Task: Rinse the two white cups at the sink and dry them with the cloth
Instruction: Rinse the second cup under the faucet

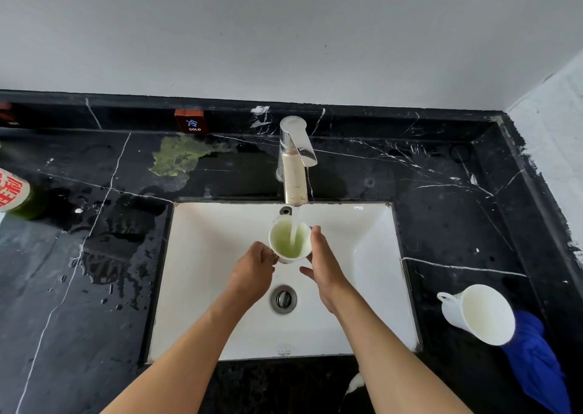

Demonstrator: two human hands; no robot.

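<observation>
A white cup (288, 240) with greenish liquid inside is held over the white sink (208, 256), under the running stream from the chrome faucet (295, 161). My left hand (254, 271) grips the cup at its left side, at the handle. My right hand (323, 263) lies flat against the cup's right side with straight fingers. The second white cup (479, 314) sits on the black counter at the right, tipped toward me, leaning on the blue cloth (533, 360).
The black marble counter (94, 287) is wet left of the sink, with a green spill (176, 159) near the back wall. A green bottle (19, 194) with a red label stands at the far left. A drain plug (284, 298) sits in the basin.
</observation>
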